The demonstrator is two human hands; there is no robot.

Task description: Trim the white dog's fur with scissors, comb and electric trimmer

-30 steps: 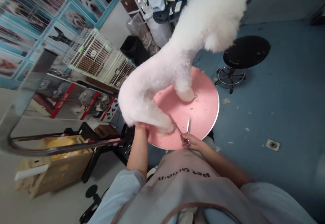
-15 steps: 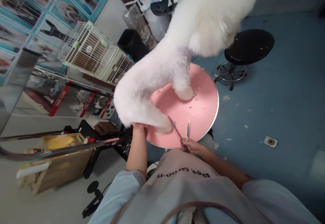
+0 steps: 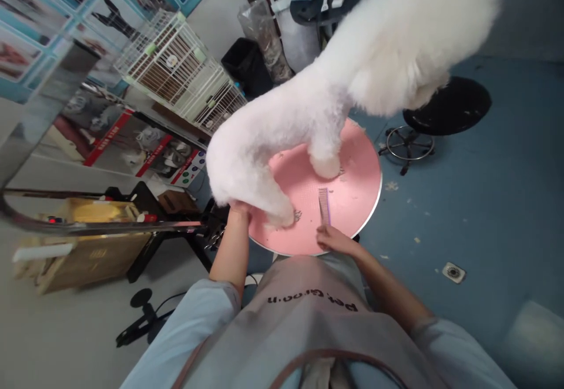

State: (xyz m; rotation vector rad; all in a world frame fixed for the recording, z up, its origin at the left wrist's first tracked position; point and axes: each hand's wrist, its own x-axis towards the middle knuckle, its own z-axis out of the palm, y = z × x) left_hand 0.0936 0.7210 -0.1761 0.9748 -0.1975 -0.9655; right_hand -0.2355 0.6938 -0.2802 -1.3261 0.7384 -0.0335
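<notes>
A white fluffy dog [image 3: 282, 113] stands on a round pink grooming table [image 3: 356, 183], its head toward the upper right. My left hand [image 3: 239, 207] reaches against the dog's rear by the hind leg; its fingers are hidden behind the fur. Above the table's near edge, my right hand [image 3: 331, 240] is closed around the end of a purple-backed metal comb [image 3: 325, 205], teeth facing left. The scissors seen earlier in this hand cannot be clearly made out now. Comb and hand are apart from the dog's paws.
A black wheeled stool [image 3: 449, 107] stands beyond the table at the right. Wire cages [image 3: 176, 71] and a black bin [image 3: 247, 69] are at the back left. A metal arm [image 3: 132, 224] crosses the left side, near a wooden box [image 3: 97, 260].
My right hand has turned the comb from slanting toward the hind paw to pointing upright, teeth in view. The scissor blades no longer show separately. My left hand stays at the dog's rear.
</notes>
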